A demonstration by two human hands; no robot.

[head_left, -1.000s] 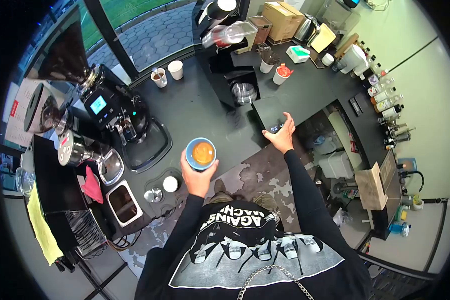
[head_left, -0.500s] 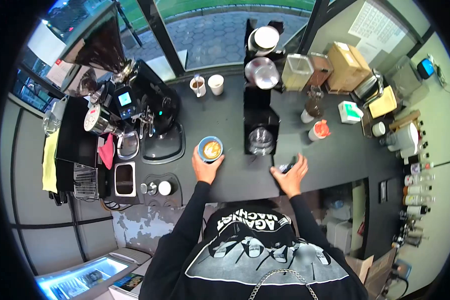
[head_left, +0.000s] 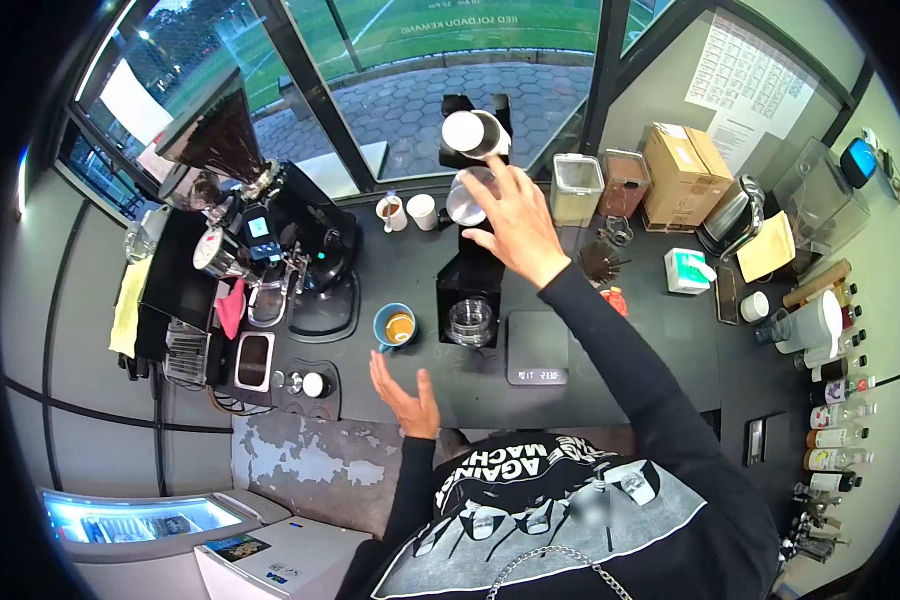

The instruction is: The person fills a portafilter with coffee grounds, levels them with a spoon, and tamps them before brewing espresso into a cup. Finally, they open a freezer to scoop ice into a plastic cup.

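Observation:
A blue cup of coffee with pale foam (head_left: 396, 325) stands on the dark counter, just beyond my left hand (head_left: 405, 397). That hand is raised with its fingers apart and holds nothing. My right hand (head_left: 518, 220) reaches over the black coffee brewer (head_left: 470, 270), fingers spread near the clear round part (head_left: 467, 197) and below the white-topped container (head_left: 464, 132). A glass carafe (head_left: 470, 322) sits in the brewer's base. To its right lies a flat black scale (head_left: 537, 348) with lit digits.
The grinder (head_left: 315, 225) stands at the left, with two paper cups (head_left: 422, 212) between it and the brewer. Clear bins (head_left: 576, 190), a cardboard box (head_left: 685, 178) and a tissue pack (head_left: 687, 271) are at the right. Bottles (head_left: 838, 438) line the right edge.
My left hand has let go of the blue cup and drawn back. My right hand has left the scale and moved up to the brewer. The view has shifted.

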